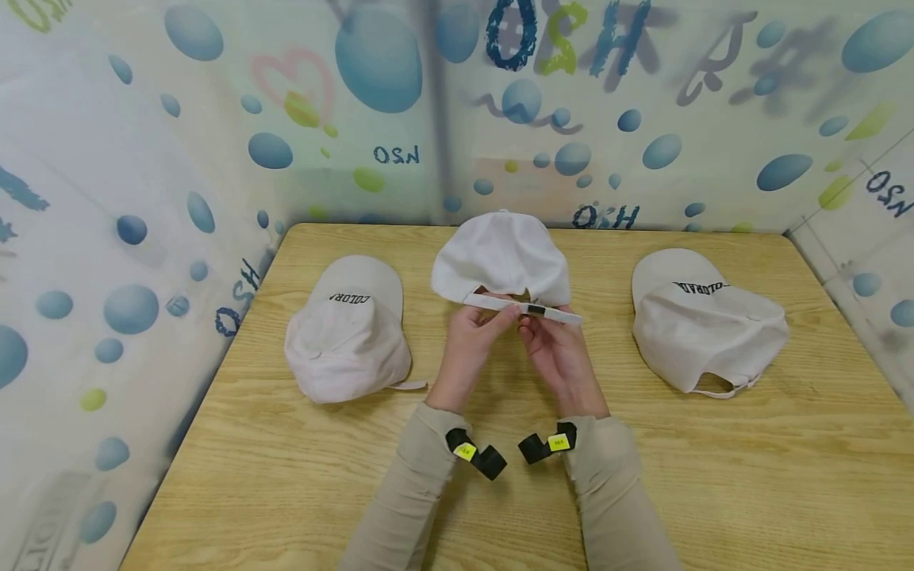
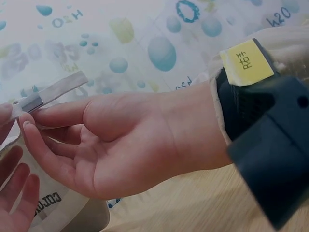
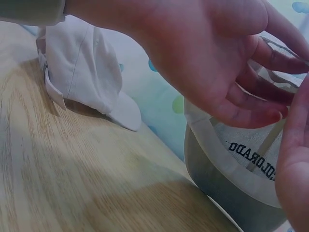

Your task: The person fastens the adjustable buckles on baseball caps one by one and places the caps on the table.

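A white baseball cap (image 1: 503, 258) is held up over the far middle of the table, its back toward me. My left hand (image 1: 467, 341) pinches the cap's strap (image 1: 493, 302), thumb on top. On the other side of the strap's dark buckle (image 1: 534, 309), my right hand (image 1: 560, 349) pinches the strap by its end; the left wrist view shows this right hand (image 2: 120, 140) with thumb and forefinger at the buckle. Looking into the cap (image 3: 227, 186) in the right wrist view, dark stitched COLORADO lettering shows inside, below my left hand (image 3: 193, 63).
Another white cap (image 1: 350, 333) lies at the left, brim away, its strap end loose on the wooden table (image 1: 343, 460). A third cap (image 1: 703, 325) lies at the right with its strap joined. Patterned wall sheets (image 1: 471, 143) stand behind and along both sides.
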`<state>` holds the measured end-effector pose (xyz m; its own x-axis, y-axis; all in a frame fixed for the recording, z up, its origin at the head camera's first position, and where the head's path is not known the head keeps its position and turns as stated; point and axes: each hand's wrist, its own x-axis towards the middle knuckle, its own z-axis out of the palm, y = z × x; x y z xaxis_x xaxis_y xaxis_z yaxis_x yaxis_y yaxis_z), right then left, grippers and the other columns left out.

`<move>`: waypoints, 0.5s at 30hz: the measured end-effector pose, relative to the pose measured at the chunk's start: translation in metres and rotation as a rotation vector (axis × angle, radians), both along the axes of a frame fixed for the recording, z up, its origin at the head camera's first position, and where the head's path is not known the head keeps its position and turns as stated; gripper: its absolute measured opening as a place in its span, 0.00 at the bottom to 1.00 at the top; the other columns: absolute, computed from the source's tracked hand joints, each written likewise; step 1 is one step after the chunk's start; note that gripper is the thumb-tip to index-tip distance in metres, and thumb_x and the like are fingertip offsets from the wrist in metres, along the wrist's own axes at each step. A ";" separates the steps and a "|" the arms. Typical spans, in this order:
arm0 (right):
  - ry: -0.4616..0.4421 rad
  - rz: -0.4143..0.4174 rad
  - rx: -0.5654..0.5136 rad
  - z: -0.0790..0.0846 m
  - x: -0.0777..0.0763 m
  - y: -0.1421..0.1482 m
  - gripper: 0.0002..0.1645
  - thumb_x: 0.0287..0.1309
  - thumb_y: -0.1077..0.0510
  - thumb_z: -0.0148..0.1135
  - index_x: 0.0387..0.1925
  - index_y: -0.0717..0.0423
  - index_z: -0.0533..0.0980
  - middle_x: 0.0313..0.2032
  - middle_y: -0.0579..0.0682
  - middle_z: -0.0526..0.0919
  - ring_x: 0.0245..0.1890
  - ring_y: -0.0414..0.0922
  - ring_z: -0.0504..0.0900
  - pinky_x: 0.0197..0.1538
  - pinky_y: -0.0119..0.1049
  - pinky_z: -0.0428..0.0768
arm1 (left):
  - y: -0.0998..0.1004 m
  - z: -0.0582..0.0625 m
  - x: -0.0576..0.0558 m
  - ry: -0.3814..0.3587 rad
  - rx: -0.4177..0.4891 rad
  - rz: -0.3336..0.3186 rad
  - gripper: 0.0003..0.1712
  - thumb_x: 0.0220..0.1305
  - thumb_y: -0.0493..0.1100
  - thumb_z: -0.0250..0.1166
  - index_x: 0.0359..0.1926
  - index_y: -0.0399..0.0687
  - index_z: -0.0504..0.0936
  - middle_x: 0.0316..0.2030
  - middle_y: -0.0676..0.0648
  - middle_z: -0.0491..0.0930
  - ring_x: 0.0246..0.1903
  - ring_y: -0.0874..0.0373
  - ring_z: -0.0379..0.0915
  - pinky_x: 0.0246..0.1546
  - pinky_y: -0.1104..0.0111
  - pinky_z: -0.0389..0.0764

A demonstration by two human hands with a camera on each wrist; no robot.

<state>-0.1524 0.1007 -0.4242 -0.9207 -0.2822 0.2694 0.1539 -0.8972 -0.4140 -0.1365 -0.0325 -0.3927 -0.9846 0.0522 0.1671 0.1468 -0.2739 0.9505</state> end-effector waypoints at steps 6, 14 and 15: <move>-0.022 0.007 -0.004 0.000 0.000 0.001 0.08 0.61 0.71 0.46 0.37 0.64 0.71 0.33 0.56 0.78 0.31 0.44 0.79 0.37 0.31 0.78 | -0.002 0.012 0.005 -0.007 -0.023 0.005 0.11 0.57 0.41 0.62 0.39 0.40 0.79 0.41 0.46 0.76 0.46 0.55 0.69 0.49 0.62 0.69; -0.061 -0.003 -0.043 0.001 0.000 0.001 0.09 0.61 0.71 0.44 0.38 0.62 0.71 0.31 0.55 0.78 0.29 0.43 0.79 0.35 0.30 0.78 | -0.005 0.020 0.008 -0.035 -0.031 0.028 0.14 0.58 0.42 0.61 0.42 0.37 0.78 0.46 0.48 0.75 0.48 0.58 0.67 0.52 0.63 0.66; -0.064 -0.007 -0.041 0.001 0.000 0.001 0.09 0.61 0.71 0.44 0.38 0.62 0.71 0.31 0.54 0.78 0.29 0.43 0.79 0.34 0.30 0.78 | -0.005 0.020 0.008 -0.036 -0.027 0.026 0.15 0.58 0.42 0.61 0.43 0.37 0.78 0.47 0.48 0.75 0.49 0.58 0.67 0.52 0.63 0.65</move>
